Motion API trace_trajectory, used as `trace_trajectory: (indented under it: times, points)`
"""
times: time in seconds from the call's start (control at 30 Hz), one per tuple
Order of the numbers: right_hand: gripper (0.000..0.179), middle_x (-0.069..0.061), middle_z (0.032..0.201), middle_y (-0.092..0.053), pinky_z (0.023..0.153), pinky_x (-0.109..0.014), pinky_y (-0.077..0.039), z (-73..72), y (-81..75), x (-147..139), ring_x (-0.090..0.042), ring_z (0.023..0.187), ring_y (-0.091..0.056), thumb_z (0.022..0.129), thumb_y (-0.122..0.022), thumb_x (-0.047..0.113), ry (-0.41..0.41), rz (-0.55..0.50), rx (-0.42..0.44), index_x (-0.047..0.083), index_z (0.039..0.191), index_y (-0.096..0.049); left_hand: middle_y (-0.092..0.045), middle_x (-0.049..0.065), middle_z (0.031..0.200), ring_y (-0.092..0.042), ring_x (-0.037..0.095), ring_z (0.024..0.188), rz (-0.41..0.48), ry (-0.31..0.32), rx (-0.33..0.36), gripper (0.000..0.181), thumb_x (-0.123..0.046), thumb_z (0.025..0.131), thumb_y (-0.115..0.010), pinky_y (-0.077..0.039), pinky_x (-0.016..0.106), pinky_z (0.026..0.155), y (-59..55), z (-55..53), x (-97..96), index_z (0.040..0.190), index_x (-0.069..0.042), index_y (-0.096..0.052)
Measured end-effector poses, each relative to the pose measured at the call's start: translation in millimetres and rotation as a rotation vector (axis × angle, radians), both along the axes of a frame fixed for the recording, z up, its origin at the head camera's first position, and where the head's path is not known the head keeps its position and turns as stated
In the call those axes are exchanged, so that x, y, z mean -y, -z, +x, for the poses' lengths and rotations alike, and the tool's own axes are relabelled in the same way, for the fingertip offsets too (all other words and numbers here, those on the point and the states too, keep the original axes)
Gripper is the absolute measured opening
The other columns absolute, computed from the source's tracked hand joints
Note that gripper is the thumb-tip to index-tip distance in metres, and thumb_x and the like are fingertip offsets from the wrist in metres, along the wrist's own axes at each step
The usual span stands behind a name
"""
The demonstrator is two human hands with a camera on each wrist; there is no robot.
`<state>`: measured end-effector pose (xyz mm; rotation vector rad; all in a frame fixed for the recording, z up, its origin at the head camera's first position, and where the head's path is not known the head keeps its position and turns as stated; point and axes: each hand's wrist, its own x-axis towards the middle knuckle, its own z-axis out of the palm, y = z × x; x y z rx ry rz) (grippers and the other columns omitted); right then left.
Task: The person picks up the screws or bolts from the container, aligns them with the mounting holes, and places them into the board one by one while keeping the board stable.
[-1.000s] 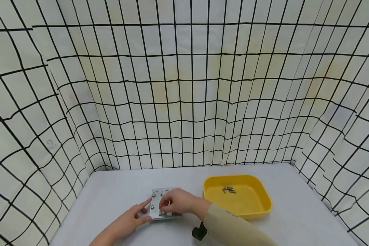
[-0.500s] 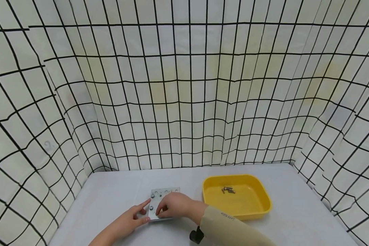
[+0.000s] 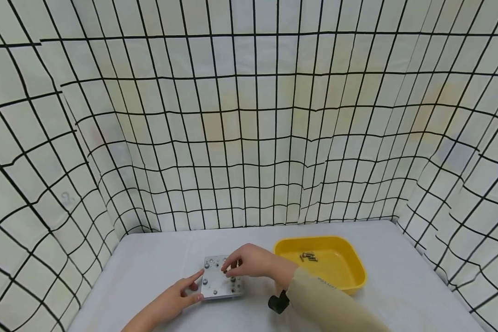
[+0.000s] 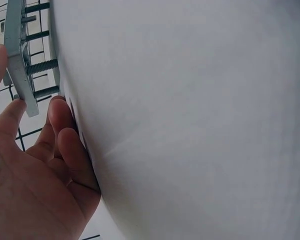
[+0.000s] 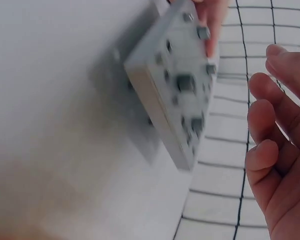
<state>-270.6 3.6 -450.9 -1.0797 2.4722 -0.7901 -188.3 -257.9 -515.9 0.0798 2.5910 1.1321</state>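
Note:
A silver metal plate (image 3: 222, 284) lies on the white table, with several bolts through it. Their threaded shanks (image 4: 42, 66) stick out beneath it in the left wrist view. My left hand (image 3: 178, 295) rests at the plate's left side, extended index finger and thumb touching its edge. Over the plate's right half hovers my right hand (image 3: 253, 263), fingers loosely bent. Those fingers (image 5: 262, 117) hold nothing visible in the right wrist view and stand apart from the plate. A bolt head (image 3: 215, 292) shows near the plate's front edge.
To the right stands a yellow tray (image 3: 348, 288) with several loose bolts (image 3: 309, 256) in it. A small black device (image 3: 279, 302) hangs under the right wrist. Grid-patterned white curtains (image 3: 265, 152) enclose the table at the back and sides.
My right hand has lifted from the plate's front part and moved back and right, uncovering the bolt head by the front edge. The left hand stays on the plate's edge.

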Motion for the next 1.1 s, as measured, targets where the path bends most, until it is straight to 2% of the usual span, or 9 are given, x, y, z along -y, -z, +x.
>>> trace_trajectory:
  times: [0.17, 0.33, 0.5, 0.63, 0.83, 1.1]
  points:
    - [0.016, 0.016, 0.081, -0.064, 0.066, -0.023, -0.048, -15.2, -12.8, -38.5, -0.006, 0.073, -0.055, 0.090, -0.075, 0.029, 0.056, -0.042, -0.012, 0.025, 0.105, -0.078, -0.056, 0.005, 0.115, -0.047, 0.019, 0.082, -0.009, -0.017, 0.004, 0.081, -0.050, 0.085, -0.073, -0.042, 0.033, 0.067, 1.9, -1.0, -2.0, 0.152, -0.018, -0.042]
    - [0.013, 0.014, 0.084, -0.065, 0.066, -0.028, -0.050, -29.3, -19.9, -98.7, -0.010, 0.076, -0.058, 0.091, -0.074, 0.029, 0.138, -0.024, -0.023, 0.030, 0.103, -0.077, -0.056, 0.004, 0.115, -0.048, 0.019, 0.082, -0.022, -0.031, 0.009, 0.081, -0.051, 0.083, -0.074, -0.042, 0.033, 0.067, 4.1, -1.6, -3.6, 0.152, -0.020, -0.043]
    - [0.018, 0.010, 0.088, -0.065, 0.069, -0.030, -0.049, -37.8, -19.1, -161.9, -0.014, 0.079, -0.057, 0.092, -0.073, 0.028, 0.217, -0.005, -0.030, 0.019, 0.107, -0.077, -0.056, 0.003, 0.115, -0.048, 0.019, 0.082, -0.034, -0.040, 0.015, 0.082, -0.052, 0.083, -0.074, -0.043, 0.034, 0.067, 4.2, -2.2, -3.7, 0.152, -0.021, -0.042]
    - [0.022, 0.007, 0.088, -0.064, 0.068, -0.031, -0.049, -41.2, -13.3, -196.2, -0.016, 0.077, -0.057, 0.092, -0.073, 0.028, 0.289, 0.005, -0.001, 0.014, 0.109, -0.076, -0.056, 0.003, 0.115, -0.048, 0.019, 0.082, -0.035, -0.043, 0.018, 0.082, -0.051, 0.083, -0.074, -0.043, 0.034, 0.067, 2.8, -1.3, -2.7, 0.152, -0.021, -0.042]
    - [0.019, 0.005, 0.089, -0.065, 0.070, -0.033, -0.051, -46.0, -10.0, -210.5, -0.018, 0.077, -0.058, 0.091, -0.073, 0.025, 0.312, 0.021, 0.022, 0.013, 0.107, -0.076, -0.056, 0.004, 0.115, -0.048, 0.019, 0.082, -0.038, -0.043, 0.022, 0.082, -0.051, 0.083, -0.074, -0.043, 0.034, 0.067, 1.8, 1.2, -0.1, 0.152, -0.020, -0.042]
    - [0.006, 0.006, 0.082, -0.062, 0.069, -0.033, -0.049, -51.3, -6.9, -206.5, -0.016, 0.072, -0.057, 0.089, -0.075, 0.017, 0.322, 0.217, 0.022, 0.016, 0.095, -0.078, -0.058, 0.003, 0.116, -0.048, 0.019, 0.083, -0.036, -0.047, 0.012, 0.082, -0.052, 0.082, -0.074, -0.043, 0.034, 0.068, -0.5, 0.4, -2.8, 0.151, -0.022, -0.044]
